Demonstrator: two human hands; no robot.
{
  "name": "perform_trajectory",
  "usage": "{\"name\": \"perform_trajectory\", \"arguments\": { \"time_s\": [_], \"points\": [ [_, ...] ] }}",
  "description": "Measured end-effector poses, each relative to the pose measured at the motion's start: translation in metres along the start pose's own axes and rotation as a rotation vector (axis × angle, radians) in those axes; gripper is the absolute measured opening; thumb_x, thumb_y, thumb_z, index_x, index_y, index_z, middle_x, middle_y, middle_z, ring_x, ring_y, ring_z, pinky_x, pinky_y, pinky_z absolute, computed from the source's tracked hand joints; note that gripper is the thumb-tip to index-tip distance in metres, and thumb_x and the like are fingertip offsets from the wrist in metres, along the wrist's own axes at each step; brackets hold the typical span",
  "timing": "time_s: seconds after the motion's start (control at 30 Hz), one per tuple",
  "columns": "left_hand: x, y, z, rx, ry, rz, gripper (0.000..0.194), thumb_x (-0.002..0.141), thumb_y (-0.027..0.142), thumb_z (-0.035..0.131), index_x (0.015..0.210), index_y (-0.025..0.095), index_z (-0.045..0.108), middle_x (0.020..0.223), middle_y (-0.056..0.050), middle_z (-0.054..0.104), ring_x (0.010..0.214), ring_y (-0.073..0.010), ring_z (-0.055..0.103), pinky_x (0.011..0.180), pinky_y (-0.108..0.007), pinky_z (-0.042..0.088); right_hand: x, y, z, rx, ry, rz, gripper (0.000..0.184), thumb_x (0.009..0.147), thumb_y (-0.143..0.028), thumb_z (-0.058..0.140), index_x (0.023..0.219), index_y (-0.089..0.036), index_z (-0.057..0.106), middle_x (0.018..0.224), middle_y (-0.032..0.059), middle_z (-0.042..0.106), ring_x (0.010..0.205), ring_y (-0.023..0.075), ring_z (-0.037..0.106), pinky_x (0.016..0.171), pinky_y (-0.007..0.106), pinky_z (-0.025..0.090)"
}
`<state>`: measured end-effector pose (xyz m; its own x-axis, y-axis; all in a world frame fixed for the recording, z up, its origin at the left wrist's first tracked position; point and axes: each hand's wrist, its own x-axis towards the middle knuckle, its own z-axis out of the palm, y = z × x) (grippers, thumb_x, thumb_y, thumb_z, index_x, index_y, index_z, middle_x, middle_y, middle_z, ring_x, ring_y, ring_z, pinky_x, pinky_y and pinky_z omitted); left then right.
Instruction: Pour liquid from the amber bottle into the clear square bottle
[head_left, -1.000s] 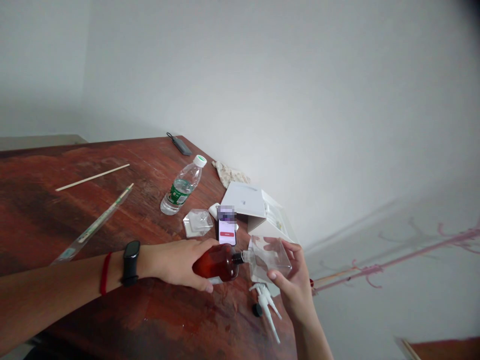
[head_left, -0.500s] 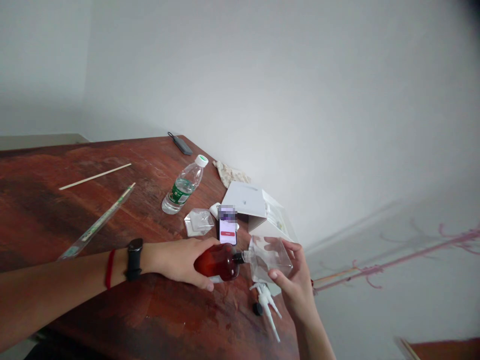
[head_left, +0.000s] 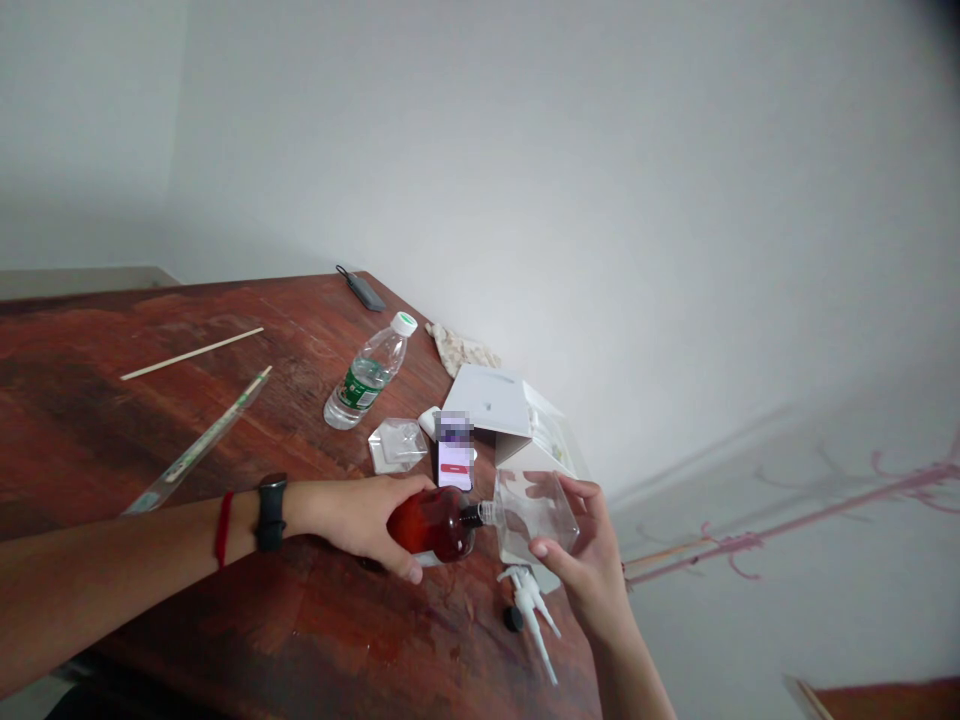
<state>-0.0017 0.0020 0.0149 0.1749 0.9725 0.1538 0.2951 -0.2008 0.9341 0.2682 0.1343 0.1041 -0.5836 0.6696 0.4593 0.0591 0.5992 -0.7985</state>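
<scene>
My left hand [head_left: 360, 515] grips an amber bottle [head_left: 435, 523] tipped on its side, its black neck pointing right. My right hand [head_left: 589, 565] holds a clear square bottle [head_left: 534, 515] with its mouth pressed against the amber bottle's neck. Both are held just above the red-brown wooden table [head_left: 225, 430] near its right edge. A white pump dispenser head [head_left: 534, 605] and a small black cap [head_left: 513, 619] lie on the table below the two bottles.
Behind my hands a phone [head_left: 454, 452] stands with its screen lit, next to a white box [head_left: 517, 415]. A clear plastic lid [head_left: 396, 444], a water bottle [head_left: 367, 372], a crumpled cloth [head_left: 459, 347], a dark pouch [head_left: 364, 290] and two long sticks [head_left: 196, 350] lie farther back.
Both hands with the two bottles have shifted very slightly left and up; the bottles stay mouth to mouth. Nothing else on the table has moved.
</scene>
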Motion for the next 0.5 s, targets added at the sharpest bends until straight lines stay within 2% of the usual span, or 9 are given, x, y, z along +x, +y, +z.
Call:
{"name": "perform_trajectory", "arguments": {
  "time_s": [0.17, 0.5],
  "points": [
    [0.002, -0.003, 0.000, -0.055, -0.024, 0.022, 0.080, 0.064, 0.046, 0.100, 0.132, 0.025, 0.062, 0.131, -0.007, 0.074, 0.120, -0.0366, 0.071, 0.104, -0.043, 0.054, 0.002, -0.006, 0.002, -0.003, -0.015, -0.002, 0.069, 0.070, -0.054, 0.100, 0.124, -0.033, 0.064, 0.121, 0.0087, 0.078, 0.110, 0.0310, 0.074, 0.088, 0.044, 0.063],
    [0.003, -0.004, 0.000, -0.055, -0.020, 0.047, 0.087, 0.060, 0.044, 0.103, 0.134, 0.025, 0.062, 0.137, -0.009, 0.072, 0.127, -0.0380, 0.068, 0.112, -0.046, 0.051, 0.002, -0.019, 0.007, -0.009, -0.057, -0.007, 0.066, 0.072, -0.050, 0.100, 0.123, -0.032, 0.062, 0.122, 0.0076, 0.079, 0.107, 0.0289, 0.075, 0.088, 0.041, 0.062]
  ]
}}
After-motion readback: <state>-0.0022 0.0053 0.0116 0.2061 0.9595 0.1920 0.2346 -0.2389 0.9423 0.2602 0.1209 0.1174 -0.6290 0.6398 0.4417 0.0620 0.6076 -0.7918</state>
